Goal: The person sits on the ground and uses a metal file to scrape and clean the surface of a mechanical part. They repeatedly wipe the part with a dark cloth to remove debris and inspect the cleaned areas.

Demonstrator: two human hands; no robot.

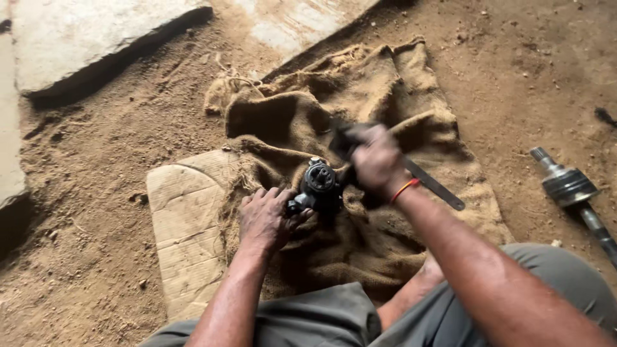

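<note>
A: Head view is looking down at a dirt floor. At centre, a dark round joint is sitting on a burlap sack.

B: Who is steadying it?

A: The left hand is pressing against it from 8 o'clock, fingers curled narrow around its base, probably so it stays put.

B: And the other?

A: The right hand is closing tight on a dark tool; its flat bar is sticking out toward 4 o'clock. The working end is blurred, so I cannot tell its kind.

B: Anything else?

A: A wooden board is lying under the sack's 8 o'clock corner. An axle shaft is lying well apart at 3 o'clock, cut off by the edge.
</note>
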